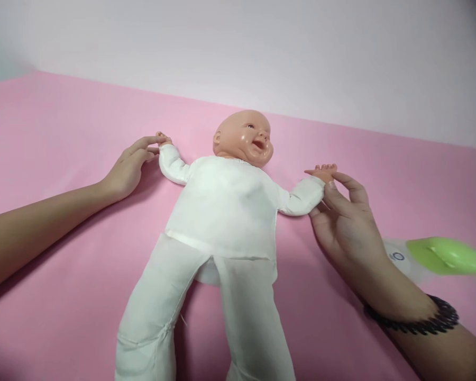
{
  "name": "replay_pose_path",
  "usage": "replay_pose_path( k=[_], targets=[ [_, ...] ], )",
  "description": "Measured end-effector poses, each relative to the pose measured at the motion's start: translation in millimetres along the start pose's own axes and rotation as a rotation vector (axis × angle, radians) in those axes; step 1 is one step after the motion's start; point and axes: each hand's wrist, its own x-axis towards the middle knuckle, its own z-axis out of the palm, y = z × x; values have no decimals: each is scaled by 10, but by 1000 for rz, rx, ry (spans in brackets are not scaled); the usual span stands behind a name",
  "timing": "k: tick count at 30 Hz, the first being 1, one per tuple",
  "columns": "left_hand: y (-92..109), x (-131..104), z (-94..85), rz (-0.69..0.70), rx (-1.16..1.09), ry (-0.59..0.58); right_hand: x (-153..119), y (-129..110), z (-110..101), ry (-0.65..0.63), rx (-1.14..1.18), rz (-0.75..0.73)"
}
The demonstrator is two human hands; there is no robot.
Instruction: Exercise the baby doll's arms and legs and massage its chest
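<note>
A baby doll (230,206) with a hard plastic head and a white cloth body lies on its back, its head away from me and its legs running off the bottom of the view. Its arms are spread to both sides. My left hand (129,166) pinches the doll's small plastic hand on the left between fingers and thumb. On the right, my right hand (347,217) grips the doll's other wrist, thumb on top and fingers around and under it. A black coiled band circles my right wrist.
A pink surface (83,127) lies under the doll and meets a pale wall (262,53) at the back. Right of my right forearm lies a white bottle with a green cap (446,255), partly hidden by the arm.
</note>
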Motion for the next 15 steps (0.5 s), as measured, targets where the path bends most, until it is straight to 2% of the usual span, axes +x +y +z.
replay_pose_path(
  k=[4,9,15],
  targets=[
    [27,-26,7,18,81,-75,13,-24,43,-7,-15,18],
    [26,-26,29,7,-41,-78,44,-43,51,-17,32,152],
    [-34,26,-5,2,-44,-80,99,-42,49,34,59,263]
  ],
)
